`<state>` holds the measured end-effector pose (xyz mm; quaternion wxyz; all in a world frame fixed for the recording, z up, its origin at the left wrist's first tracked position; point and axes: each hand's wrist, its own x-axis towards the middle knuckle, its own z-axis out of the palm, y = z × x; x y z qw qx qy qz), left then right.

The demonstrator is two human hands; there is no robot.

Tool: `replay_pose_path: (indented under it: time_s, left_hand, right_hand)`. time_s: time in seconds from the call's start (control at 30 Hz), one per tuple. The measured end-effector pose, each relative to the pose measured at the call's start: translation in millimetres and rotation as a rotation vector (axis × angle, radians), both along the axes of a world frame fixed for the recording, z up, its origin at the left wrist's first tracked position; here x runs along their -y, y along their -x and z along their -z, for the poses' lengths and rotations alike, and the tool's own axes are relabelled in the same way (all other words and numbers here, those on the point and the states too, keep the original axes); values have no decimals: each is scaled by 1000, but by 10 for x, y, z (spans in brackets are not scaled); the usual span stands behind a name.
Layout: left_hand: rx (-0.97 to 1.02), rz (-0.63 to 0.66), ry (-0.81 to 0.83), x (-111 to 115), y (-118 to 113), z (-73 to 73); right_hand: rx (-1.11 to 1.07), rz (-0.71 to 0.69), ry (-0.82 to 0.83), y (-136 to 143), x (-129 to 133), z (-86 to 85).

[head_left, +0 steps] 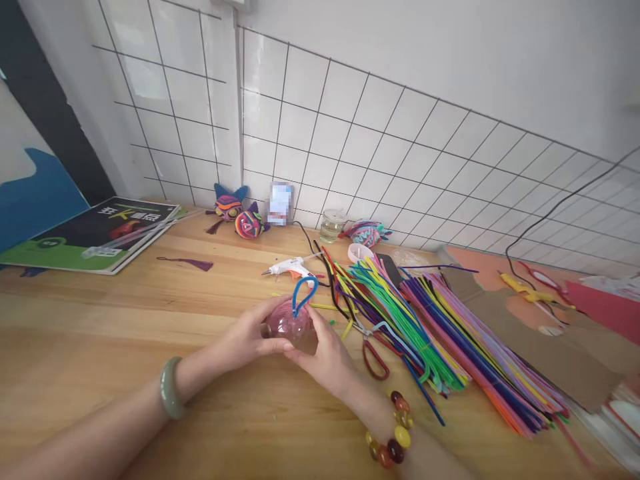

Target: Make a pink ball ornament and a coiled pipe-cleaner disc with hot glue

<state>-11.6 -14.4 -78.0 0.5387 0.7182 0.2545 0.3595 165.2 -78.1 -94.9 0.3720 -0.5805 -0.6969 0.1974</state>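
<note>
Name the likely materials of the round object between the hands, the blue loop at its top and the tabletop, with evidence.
Round object: probably clear plastic, glossy and pink-tinged; it is see-through with bright highlights, though glass is possible.
Blue loop: perhaps fuzzy-covered wire, matt; it stands up in a bent shape.
Tabletop: wood or wood-look board, smooth; grain and light-dark bands show.

"What is worn on the left arm (125, 415)?"
"A smooth, rounded bangle in pale grey-green, stone-like material (172, 388) is worn at the wrist; the left hand (253, 332) and forearm are bare."
"And on the right arm (425, 448)?"
"A bracelet of large, glossy, rounded beads (402, 437) is worn, strung in dark red, orange-brown, amber and yellow; the right hand (327, 353) is bare."
</note>
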Motion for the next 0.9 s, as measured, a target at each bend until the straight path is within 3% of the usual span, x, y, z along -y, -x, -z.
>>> replay_pose_path:
  time_s: [0.2,0.4,0.57,0.73,0.9]
  left_hand:
    - [87,-41,169,40,-85,20]
    - [248,29,537,72,-123,20]
    - [258,-38,635,57,-102,31]
    - [214,-159,561,5,-92,41]
    - [64,-410,209,-40,-9,-49]
  right_hand:
    - [-15,5,8,11,4,-16]
    - [-34,22,35,61,33,-37]
    - [-85,37,86,45,45,-61]
    - [-197,9,109,55,64,-138]
    - [-229,19,120,77,82,-168]
